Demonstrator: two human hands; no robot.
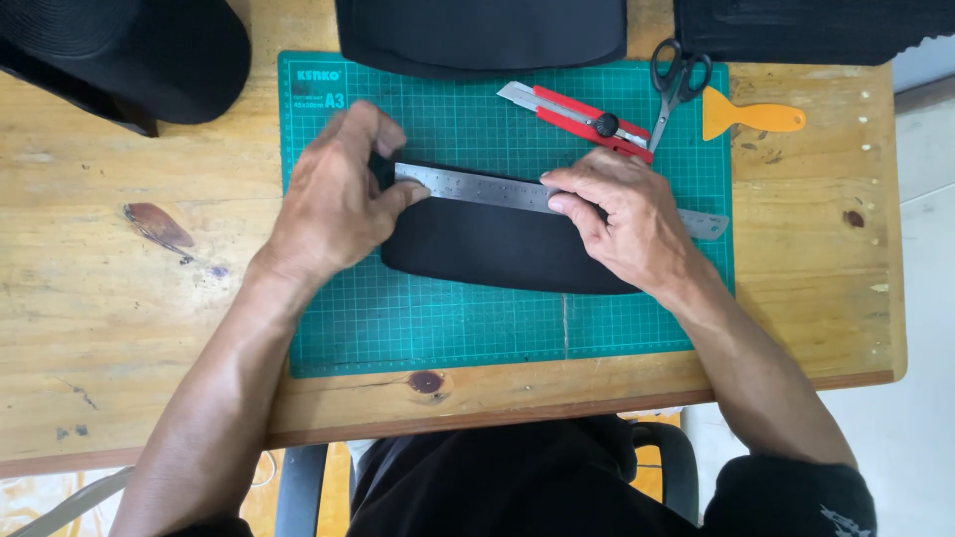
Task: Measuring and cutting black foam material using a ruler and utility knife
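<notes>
Pinning a steel ruler [557,196] across a curved black piece [497,247] on the green cutting mat [448,318].

Head view: the left hand [333,199] has its thumb and fingers closed on the ruler's left end and the piece's top edge; the right hand [622,219] lies flat, fingers together, pressing on the ruler's right part. The black piece lies mid-mat, its straight edge under the ruler, its curved edge toward the person. To do this well, I judge, pressure should stay even at both ends so the ruler cannot pivot, fingertips kept behind its edge. A red utility knife [582,119], scissors [674,85] and an orange scraper [748,117] lie beyond, untouched, and more black pieces [482,35] sit at the wooden counter [119,298] edge.
</notes>
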